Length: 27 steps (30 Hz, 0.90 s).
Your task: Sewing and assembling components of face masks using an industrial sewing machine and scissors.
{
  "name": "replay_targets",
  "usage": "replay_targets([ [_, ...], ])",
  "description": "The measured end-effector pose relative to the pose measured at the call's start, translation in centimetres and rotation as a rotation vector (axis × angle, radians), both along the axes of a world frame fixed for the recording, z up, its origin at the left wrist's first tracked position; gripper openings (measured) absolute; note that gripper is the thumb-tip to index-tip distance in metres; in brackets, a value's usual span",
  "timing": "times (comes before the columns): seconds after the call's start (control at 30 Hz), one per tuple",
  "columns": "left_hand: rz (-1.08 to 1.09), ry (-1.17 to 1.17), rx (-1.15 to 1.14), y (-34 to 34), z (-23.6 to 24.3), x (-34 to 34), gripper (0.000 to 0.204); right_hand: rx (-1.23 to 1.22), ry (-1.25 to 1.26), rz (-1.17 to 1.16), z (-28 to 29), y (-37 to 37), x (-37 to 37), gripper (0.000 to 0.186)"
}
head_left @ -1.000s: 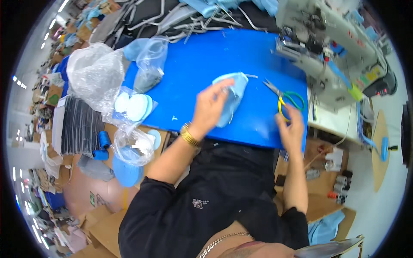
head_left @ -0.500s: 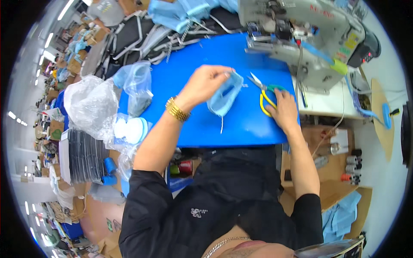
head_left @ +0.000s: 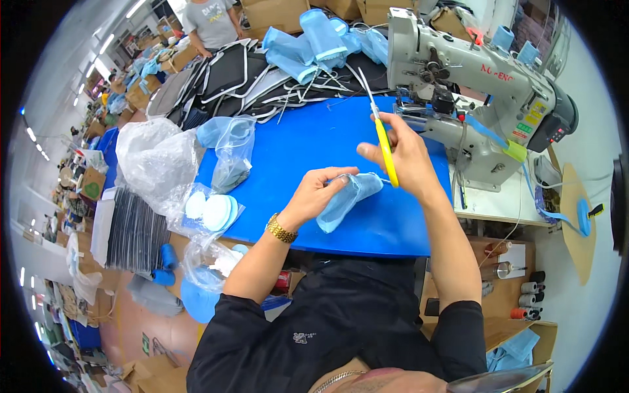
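Scissors, flat on the blue tabletop in the earlier frame, are now raised in the right hand, just left of the sewing machine, blades pointing away from the wearer. Right-hand grip: grasping the scissors, thumb clear of the yellow handle; whether any finger sits in a loop cannot be told. Left-hand grip: left hand pinches the upper edge of the light-blue fabric piece, which is over the tabletop, left of the machine and nearer the wearer.

Progress: the piece already has a pouch-like form. One short pale strand remains visible at its right end; no blade touches the piece. Whether any cut is complete cannot be determined. Similar blue pieces lie heaped beyond, left of the machine; their state of finish is unconfirmed.
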<state>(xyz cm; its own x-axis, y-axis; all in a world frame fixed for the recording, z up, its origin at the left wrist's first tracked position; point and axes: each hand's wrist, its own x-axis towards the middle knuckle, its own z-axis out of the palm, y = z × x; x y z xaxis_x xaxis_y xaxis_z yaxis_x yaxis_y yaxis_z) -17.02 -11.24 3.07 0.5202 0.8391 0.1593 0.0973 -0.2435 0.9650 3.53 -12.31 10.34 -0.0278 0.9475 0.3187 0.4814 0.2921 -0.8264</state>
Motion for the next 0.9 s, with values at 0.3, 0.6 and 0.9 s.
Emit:
replay_targets([
  [0.3, 0.098, 0.236, 0.348, -2.8, 1.3, 2.2, 0.028, 0.048, -0.080, -0.217, -8.0, -5.7, -1.0, 0.058],
  [0.6, -0.131, 0.114, -0.190, -0.8, -0.7, 0.8, 0.024, -0.285, 0.444, 0.139, -8.3, -7.1, 1.3, 0.054],
  [0.9, -0.129, 0.048, -0.277, -2.6, -2.6, 1.4, 0.021, -0.232, 0.392, 0.072, -11.1, -8.7, 1.7, 0.061],
])
